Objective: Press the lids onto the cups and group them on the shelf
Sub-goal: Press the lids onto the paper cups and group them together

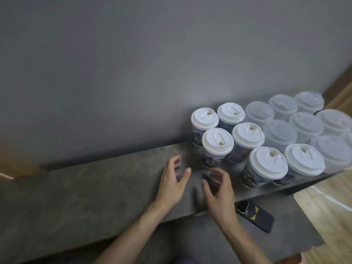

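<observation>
The left hand [174, 181] and the right hand [219, 193] hover over the shelf [95, 187], fingers [185, 176] loosely spread and holding nothing. The lidded cups [217, 145] stand grouped at two o'clock.

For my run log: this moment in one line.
left hand open | right hand open | both over shelf, empty | cups lidded, clustered right | phone on lower ledge
</observation>
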Demonstrator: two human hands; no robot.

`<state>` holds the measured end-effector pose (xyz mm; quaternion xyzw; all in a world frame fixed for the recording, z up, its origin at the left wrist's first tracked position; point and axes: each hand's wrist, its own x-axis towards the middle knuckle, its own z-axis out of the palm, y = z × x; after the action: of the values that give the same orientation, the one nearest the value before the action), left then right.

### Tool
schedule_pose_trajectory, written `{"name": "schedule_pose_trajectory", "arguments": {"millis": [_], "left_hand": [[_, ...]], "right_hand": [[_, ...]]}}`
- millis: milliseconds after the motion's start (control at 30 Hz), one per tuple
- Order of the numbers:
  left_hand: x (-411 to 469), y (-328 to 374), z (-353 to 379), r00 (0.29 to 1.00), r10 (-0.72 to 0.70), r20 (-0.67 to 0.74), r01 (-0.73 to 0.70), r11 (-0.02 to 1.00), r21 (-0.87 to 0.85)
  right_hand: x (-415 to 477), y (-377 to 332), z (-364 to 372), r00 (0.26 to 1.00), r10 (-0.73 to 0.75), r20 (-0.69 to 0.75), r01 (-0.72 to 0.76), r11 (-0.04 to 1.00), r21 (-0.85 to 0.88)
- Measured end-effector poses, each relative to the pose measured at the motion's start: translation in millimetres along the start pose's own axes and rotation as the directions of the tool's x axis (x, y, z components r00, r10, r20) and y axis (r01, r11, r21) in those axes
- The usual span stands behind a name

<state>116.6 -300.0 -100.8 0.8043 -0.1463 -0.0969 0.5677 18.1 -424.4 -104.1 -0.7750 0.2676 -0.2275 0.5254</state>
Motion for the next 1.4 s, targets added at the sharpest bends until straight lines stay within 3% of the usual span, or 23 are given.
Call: {"name": "schedule_pose_trajectory", "arguments": {"millis": [267, 400, 667, 833, 933, 1067, 1200, 1267, 1400], "left_hand": [[-62, -55, -108, 0.943, -0.062, -0.328, 0.076, 0.997, 0.032], [-100, -81, -156, 0.863, -0.116, -0.491, 0.141, 0.99, 0.014], [-153, -93, -277, 0.7, -0.097, -0.707, 0.212, 0.974, 0.076], [-169, -91, -391, 0.539, 0.021, -0.842, 0.312, 0.924, 0.222], [-162, -89, -465, 0.484, 0.161, -0.86, 0.432, 0.811, 0.395], [-125, -93, -546, 0.561, 0.213, -0.8, 0.564, 0.609, 0.558], [-88, -111, -582, 0.644, 0.108, -0.757, 0.639, 0.469, 0.61], [-79, -123, -587, 0.634, 0.073, -0.77, 0.655, 0.478, 0.585], [-73, -126, -588, 0.573, 0.174, -0.801, 0.591, 0.589, 0.551]], "right_hand": [[-23, -30, 61, 0.928, -0.092, 0.361, 0.098, 0.995, 0.003], [-48, -52, 106, 0.822, -0.16, 0.547, 0.206, 0.978, -0.024], [-98, -138, 220, 0.611, -0.317, 0.725, 0.373, 0.923, 0.089], [-135, -197, 288, 0.446, -0.393, 0.804, 0.424, 0.884, 0.197], [-148, -218, 309, 0.395, -0.384, 0.835, 0.428, 0.881, 0.203], [-156, -227, 328, 0.39, -0.394, 0.832, 0.429, 0.878, 0.214], [-156, -234, 339, 0.42, -0.402, 0.814, 0.421, 0.881, 0.218], [-152, -236, 340, 0.432, -0.397, 0.81, 0.414, 0.885, 0.213], [-141, -233, 336, 0.461, -0.373, 0.805, 0.403, 0.896, 0.185]]}}
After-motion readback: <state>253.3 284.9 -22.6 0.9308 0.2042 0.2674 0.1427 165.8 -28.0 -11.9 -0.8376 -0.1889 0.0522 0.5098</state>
